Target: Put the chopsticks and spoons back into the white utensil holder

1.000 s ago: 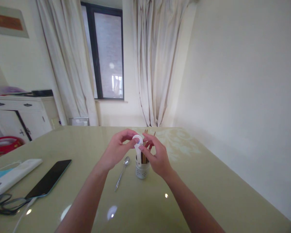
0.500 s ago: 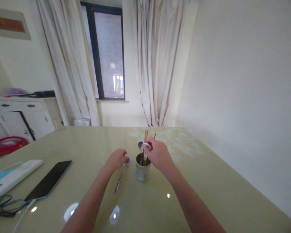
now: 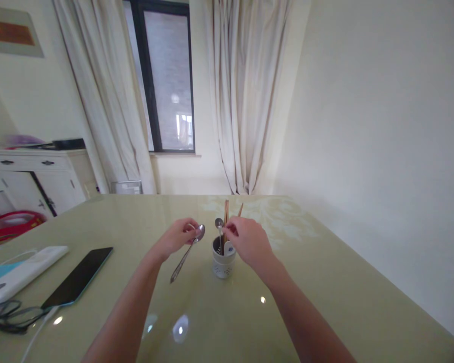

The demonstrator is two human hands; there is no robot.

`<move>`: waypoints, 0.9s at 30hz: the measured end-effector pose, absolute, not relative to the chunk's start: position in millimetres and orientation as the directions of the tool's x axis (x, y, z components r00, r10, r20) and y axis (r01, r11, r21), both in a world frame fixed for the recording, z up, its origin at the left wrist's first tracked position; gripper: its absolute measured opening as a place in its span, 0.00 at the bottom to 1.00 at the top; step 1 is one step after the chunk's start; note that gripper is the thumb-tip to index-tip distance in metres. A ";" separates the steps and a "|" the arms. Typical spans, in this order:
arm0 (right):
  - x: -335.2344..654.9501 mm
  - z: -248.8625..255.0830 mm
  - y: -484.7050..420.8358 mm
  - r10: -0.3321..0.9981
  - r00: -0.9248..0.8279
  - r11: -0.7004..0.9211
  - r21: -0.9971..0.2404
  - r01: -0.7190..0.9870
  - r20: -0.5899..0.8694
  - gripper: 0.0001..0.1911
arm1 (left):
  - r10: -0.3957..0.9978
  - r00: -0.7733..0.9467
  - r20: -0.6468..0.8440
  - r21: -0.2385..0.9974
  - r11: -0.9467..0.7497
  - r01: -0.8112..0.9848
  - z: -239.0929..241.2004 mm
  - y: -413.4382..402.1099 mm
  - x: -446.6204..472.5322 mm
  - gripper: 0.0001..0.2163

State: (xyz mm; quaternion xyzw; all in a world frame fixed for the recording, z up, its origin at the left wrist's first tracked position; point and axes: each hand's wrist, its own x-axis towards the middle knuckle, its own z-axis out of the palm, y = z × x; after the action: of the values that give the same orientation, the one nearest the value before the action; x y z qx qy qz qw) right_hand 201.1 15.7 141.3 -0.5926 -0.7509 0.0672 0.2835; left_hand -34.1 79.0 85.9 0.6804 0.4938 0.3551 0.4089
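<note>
My left hand (image 3: 177,237) pinches a metal spoon (image 3: 185,259) near its bowl, with the patterned handle slanting down toward me. Across from it, my right hand (image 3: 249,242) is at the rim of a light perforated utensil cup (image 3: 223,268). Its fingertips are closed at the neck of a second metal spoon (image 3: 219,222), which stands bowl up in the cup; the exact contact is partly hidden. A white spoon (image 3: 230,248) with a blue mark sits in the cup below my right fingers. Brown chopsticks (image 3: 226,212) rise behind that hand.
On the left of the glossy table (image 3: 325,297) lie a dark phone (image 3: 79,275), a white power bank (image 3: 34,272) and eyeglasses (image 3: 11,315), with a white cable (image 3: 38,335) running toward me. A wall (image 3: 382,151) stands along the right side.
My left hand has raised the metal spoon and moved slightly left. My right hand has let go of the white spoon, now lower in the cup, and its fingers have shifted to the metal spoon there.
</note>
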 end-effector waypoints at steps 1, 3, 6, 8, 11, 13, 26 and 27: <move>200.8 143.7 14.2 0.900 -0.151 0.363 -0.513 0.778 0.408 0.06 | 0.956 0.260 0.134 0.931 -0.211 0.299 101.1 70.3 -30.9 0.18; 199.4 147.6 10.7 0.847 -0.181 0.501 -0.638 0.584 0.499 0.09 | 0.940 0.247 0.237 0.942 -0.284 0.177 128.1 52.0 -19.5 0.18; 197.8 151.1 6.1 0.805 -0.217 0.590 -0.704 0.396 0.553 0.08 | 0.924 0.208 0.320 0.940 -0.337 0.049 152.5 29.9 2.9 0.18; 199.0 152.5 5.1 0.799 -0.203 0.597 -0.707 0.379 0.566 0.05 | 0.919 0.187 0.348 0.935 -0.355 0.000 157.1 23.1 14.3 0.19; 205.0 152.7 8.5 0.808 -0.126 0.576 -0.728 0.372 0.575 0.05 | 0.924 0.185 0.335 0.941 -0.339 -0.014 149.5 27.5 20.4 0.22; 209.6 150.7 13.8 0.824 -0.077 0.544 -0.747 0.381 0.561 0.06 | 0.934 0.167 0.315 0.946 -0.324 0.026 135.8 39.2 19.8 0.24; 205.5 128.1 31.3 0.929 -0.191 0.340 -0.532 0.776 0.316 0.04 | 0.965 0.188 0.182 0.981 -0.166 -0.102 54.2 78.5 44.5 0.31; 207.7 130.9 30.3 0.931 -0.182 0.332 -0.524 0.784 0.318 0.04 | 0.966 0.182 0.181 0.980 -0.161 -0.121 54.7 77.4 45.6 0.31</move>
State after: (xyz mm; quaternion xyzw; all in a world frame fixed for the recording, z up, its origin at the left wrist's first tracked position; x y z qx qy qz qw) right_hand 207.7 30.3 130.9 -0.5650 -0.7589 0.1219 0.3001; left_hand 45.6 77.4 54.7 0.5601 0.3773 0.5163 0.5267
